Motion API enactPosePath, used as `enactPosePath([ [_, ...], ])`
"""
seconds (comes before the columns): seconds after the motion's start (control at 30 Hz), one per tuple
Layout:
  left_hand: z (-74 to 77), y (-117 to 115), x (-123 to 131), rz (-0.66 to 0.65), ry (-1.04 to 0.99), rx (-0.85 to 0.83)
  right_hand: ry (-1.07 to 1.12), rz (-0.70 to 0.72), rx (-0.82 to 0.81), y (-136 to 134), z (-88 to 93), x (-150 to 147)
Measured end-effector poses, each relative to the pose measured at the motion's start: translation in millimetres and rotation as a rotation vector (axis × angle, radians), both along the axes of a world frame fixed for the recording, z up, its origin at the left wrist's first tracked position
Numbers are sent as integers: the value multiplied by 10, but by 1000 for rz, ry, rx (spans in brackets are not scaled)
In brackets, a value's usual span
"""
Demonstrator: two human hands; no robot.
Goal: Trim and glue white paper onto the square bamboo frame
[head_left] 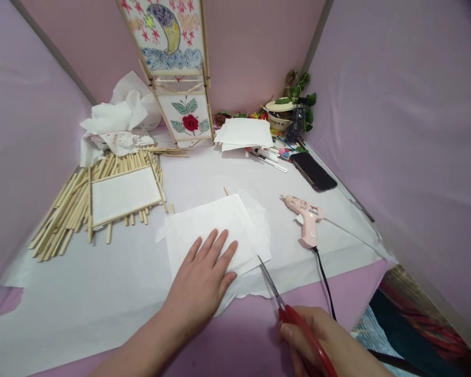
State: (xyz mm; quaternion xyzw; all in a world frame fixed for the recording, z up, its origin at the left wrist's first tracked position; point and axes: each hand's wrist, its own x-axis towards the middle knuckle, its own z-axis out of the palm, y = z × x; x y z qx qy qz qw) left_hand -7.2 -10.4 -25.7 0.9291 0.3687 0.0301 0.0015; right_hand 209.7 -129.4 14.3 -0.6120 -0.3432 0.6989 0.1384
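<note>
1. The bamboo-stick frame (121, 196) lies on loose sticks, well left of my hands.
2. My left hand (200, 277) is spread flat, pressing the white paper sheet (208, 230) down; even pressure keeps it from creeping.
3. My right hand (314, 335) wraps the red-handled scissors (270, 283), tips at the sheet's near edge.
4. The pink glue gun (306, 220) lies farther right.

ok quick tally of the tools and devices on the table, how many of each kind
red-handled scissors: 1
pink hot glue gun: 1
smartphone: 1
total: 3
</note>
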Motion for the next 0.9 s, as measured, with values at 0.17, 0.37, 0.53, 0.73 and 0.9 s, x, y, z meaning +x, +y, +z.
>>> enactPosePath([
  [0.17,-15,-2,-7,4,-27,-13,-5,-20,-24,29,43,-15],
  [0.37,-17,-8,-7,7,-12,-17,17,-49,-46,32,50,-18],
  [0.53,-14,-5,-3,7,-18,-21,27,-60,-26,17,40,-14],
  [0.73,8,2,-10,-5,-21,-27,30,-45,-20,-37,45,34],
  [0.9,35,18,-13,-47,-24,-17,8,-30,-29,-96,18,82],
])
